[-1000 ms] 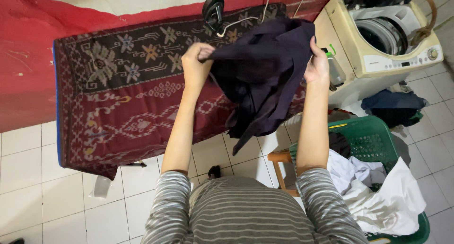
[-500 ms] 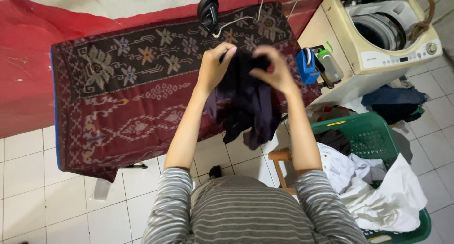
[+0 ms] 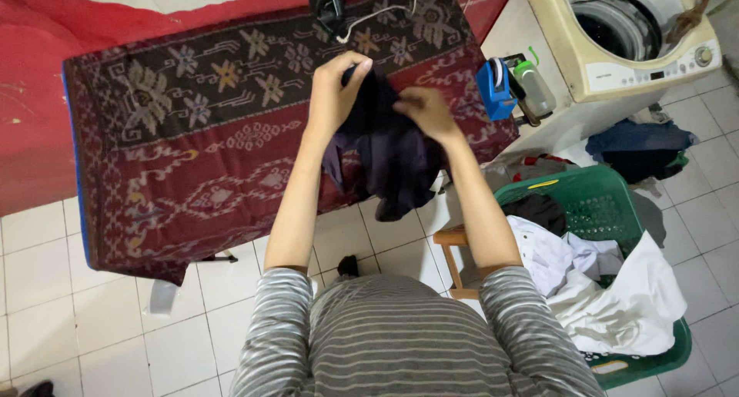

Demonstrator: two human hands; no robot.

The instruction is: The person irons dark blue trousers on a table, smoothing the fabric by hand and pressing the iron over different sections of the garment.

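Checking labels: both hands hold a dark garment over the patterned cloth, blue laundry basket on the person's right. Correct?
Not quite. In the head view the laundry basket is green, not blue. The rest stands: left hand and right hand hold the dark garment over the patterned cloth.

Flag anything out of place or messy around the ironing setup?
Some mess. White laundry spills over the rim of the green basket. Dark clothes lie heaped on the tiled floor beside the washing machine. Both hands, left and right, hold a bunched dark garment above the patterned cloth.
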